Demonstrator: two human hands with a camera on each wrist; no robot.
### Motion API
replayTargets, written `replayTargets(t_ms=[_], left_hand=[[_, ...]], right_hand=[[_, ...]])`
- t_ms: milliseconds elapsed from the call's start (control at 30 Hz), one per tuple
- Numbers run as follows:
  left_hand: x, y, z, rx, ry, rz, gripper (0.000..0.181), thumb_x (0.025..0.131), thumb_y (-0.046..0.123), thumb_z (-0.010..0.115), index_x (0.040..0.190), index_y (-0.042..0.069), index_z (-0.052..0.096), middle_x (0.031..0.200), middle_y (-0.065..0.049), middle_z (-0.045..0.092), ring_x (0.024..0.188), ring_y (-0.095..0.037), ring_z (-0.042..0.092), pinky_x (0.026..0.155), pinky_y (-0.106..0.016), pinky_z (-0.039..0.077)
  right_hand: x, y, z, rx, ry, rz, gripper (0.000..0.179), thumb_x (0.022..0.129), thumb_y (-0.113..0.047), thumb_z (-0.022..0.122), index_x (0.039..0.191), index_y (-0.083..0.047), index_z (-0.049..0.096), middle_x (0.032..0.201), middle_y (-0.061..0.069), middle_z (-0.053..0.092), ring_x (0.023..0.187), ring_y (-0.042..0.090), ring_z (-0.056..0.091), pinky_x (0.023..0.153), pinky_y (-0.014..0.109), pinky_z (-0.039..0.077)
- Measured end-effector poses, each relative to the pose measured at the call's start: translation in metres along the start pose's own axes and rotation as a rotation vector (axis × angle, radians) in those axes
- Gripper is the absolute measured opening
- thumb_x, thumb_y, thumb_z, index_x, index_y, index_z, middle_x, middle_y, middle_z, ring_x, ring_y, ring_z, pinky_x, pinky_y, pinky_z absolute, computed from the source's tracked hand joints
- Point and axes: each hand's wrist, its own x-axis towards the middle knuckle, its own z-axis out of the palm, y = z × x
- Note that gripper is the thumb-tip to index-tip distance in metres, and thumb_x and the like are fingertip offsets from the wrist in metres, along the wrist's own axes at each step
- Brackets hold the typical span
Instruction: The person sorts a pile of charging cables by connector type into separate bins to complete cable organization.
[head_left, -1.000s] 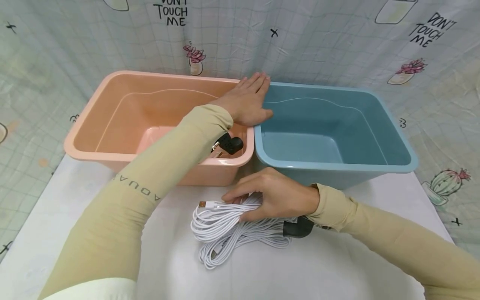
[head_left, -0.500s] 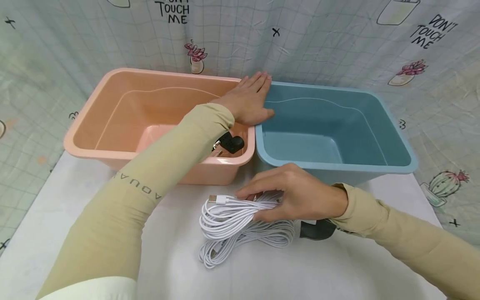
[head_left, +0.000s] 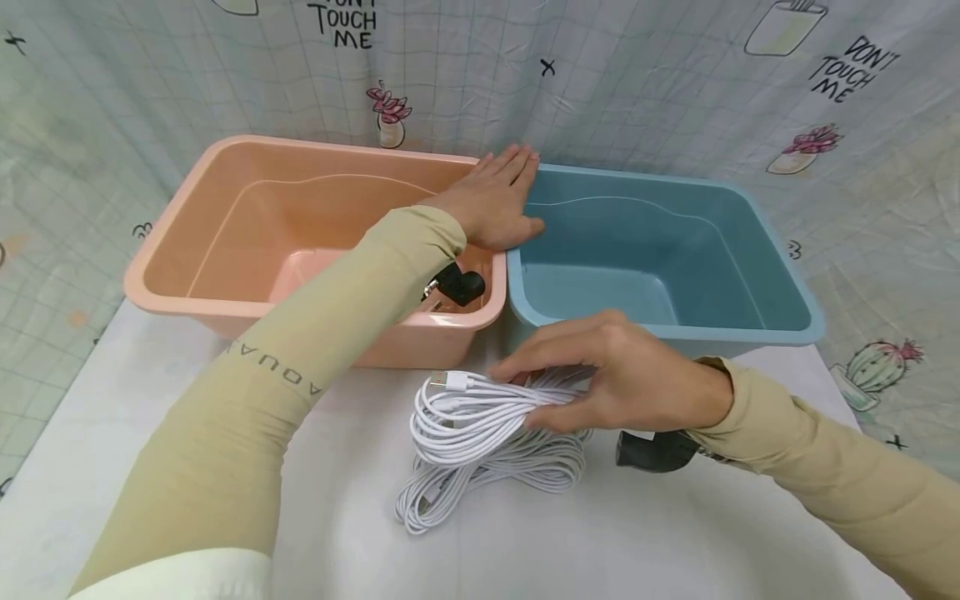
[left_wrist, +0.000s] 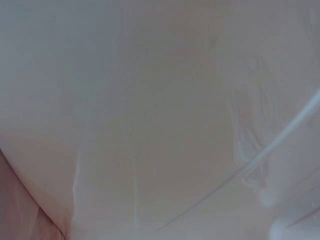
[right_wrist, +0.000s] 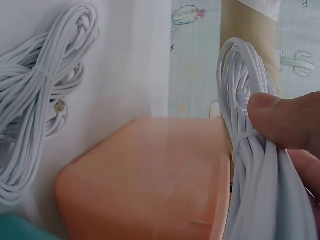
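My right hand (head_left: 611, 371) pinches a tied bundle of white USB cable (head_left: 461, 433) between thumb and fingers, its metal plug facing left. In the right wrist view the thumb (right_wrist: 285, 120) presses on this bundle. A second white cable bundle (head_left: 551, 467) lies on the table, partly behind the held one in the head view. My left hand (head_left: 491, 200) rests with fingers extended over the adjoining rims of the peach bin (head_left: 300, 147) and the blue bin (head_left: 675, 333). The left wrist view is mostly a blurred pale surface.
Inside the peach bin, at its right end, sits a black object (head_left: 461, 286) with a metal tip, partly hidden by my left sleeve (head_left: 322, 333). A dark device (head_left: 655, 451) shows beneath my right wrist. A printed curtain (head_left: 637, 92) hangs behind the bins.
My right hand has moved to the right and slightly toward the bins with the upper cable bundle, exposing more of the lower one. The left hand stays on the rims.
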Motion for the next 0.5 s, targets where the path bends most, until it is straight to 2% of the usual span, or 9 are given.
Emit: replayTargets(t_ms=[300, 500], left_hand=[[-0.001, 0.0, 0.0, 0.001, -0.003, 0.0, 0.086, 0.098, 0.055, 0.028, 0.154, 0.009, -0.019, 0.163, -0.006, -0.023, 0.153, -0.022, -0.021, 0.128, -0.043, -0.009], [0.0, 0.0, 0.0, 0.003, -0.003, -0.002, 0.086, 0.098, 0.055, 0.028, 0.153, 0.009, -0.019, 0.163, -0.006, -0.023, 0.153, -0.023, -0.021, 0.128, -0.043, -0.009]], right_hand=[[-0.002, -0.008, -0.019, -0.021, 0.028, 0.067, 0.046, 0.074, -0.016, 0.085, 0.118, -0.013, 0.071, 0.111, -0.004, 0.074, 0.1, 0.001, 0.068, 0.085, 0.019, 0.057], [-0.003, -0.011, -0.033, -0.059, 0.072, 0.083, 0.046, 0.072, -0.014, 0.086, 0.116, -0.013, 0.072, 0.11, -0.003, 0.074, 0.1, 0.002, 0.068, 0.085, 0.018, 0.057]])
